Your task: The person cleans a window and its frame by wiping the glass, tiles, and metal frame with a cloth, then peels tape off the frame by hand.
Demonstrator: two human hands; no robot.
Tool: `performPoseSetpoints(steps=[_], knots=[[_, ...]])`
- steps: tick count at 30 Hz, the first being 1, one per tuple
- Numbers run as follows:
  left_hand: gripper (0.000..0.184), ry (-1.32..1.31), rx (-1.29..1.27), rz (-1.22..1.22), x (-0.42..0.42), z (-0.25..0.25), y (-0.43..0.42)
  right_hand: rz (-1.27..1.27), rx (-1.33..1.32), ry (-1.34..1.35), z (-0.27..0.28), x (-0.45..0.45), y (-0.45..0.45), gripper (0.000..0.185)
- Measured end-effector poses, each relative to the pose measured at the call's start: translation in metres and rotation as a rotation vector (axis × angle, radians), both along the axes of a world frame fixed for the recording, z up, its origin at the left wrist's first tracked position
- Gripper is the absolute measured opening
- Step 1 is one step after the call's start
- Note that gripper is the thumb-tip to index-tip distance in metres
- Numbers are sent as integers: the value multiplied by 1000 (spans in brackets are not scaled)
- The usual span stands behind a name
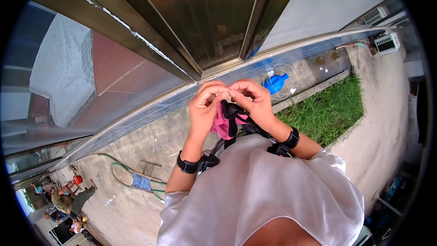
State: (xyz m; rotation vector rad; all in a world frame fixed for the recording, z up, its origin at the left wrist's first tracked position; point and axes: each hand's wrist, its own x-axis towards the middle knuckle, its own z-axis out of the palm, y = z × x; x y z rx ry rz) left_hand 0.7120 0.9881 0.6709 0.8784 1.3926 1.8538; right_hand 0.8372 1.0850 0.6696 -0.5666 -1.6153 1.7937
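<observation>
My left hand [205, 105] and my right hand [255, 100] meet fingertip to fingertip in front of my chest. Thumb and index finger of each are pinched together; whatever lies between them is too small or too hidden to make out. Just below the fingers hangs a bunched pink cloth [221, 125], with black straps or fabric [234, 110] over and beside it. Part of this bundle is hidden behind my hands and white top. A black band [188, 166] is on my left wrist and another black band [292, 139] on my right.
A window frame [218, 70] and glass panes are right ahead. To the right lie a blue bottle-shaped container [275, 84] and a grass patch [325, 109]. A green hose [114, 173] lies on the concrete at left. Several people [68, 200] are at the far lower left.
</observation>
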Motion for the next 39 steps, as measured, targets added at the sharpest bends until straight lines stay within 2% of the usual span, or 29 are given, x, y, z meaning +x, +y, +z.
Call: performPoseSetpoints(steps=[1,4,8,11,16,18,20,21,23,24,26,27,28,30,32,34,39], knots=[[12,50,-44,7,0,0,0,-57,168,-32,0,0,1,15],[15,89,-131,83,9,11,-1,-89,172,-64,3,-1,1,12],[21,62,-212,134,15,21,-2,-146,35,-48,-4,0,2,9],[25,169,-268,116,8,16,-4,-172,14,-84,-11,5,12,9],[21,-249,-88,-12,-4,0,-3,-133,35,-96,-13,10,19,10],[20,-260,-106,8,-7,1,-4,-126,47,-124,-18,14,22,11],[21,-336,-107,3,-15,2,-13,-148,194,-368,-35,26,30,18],[23,-337,-113,-3,-21,0,-18,-153,193,-376,-46,34,35,18],[23,-330,-127,48,-28,1,-28,-71,334,-635,-74,49,46,24],[23,-330,-130,74,-34,-2,-33,-76,334,-643,-87,57,50,24],[24,-314,-142,114,-46,-9,-46,40,315,-891,-105,73,54,28],[25,-286,-148,145,-50,-13,-51,95,219,-987,-107,77,58,23],[25,-283,-159,170,-54,-15,-57,93,216,-993,-116,84,59,23],[26,-256,-170,225,-61,-22,-67,14,59,-753,-139,94,57,20],[26,-250,-161,236,-65,-27,-73,43,101,-747,-149,100,59,20],[26,-242,-152,249,-65,-29,-78,100,-64,-670,-149,100,59,19],[30,-278,-108,258,-58,-35,-81,31,-222,-669,-125,89,57,18]])
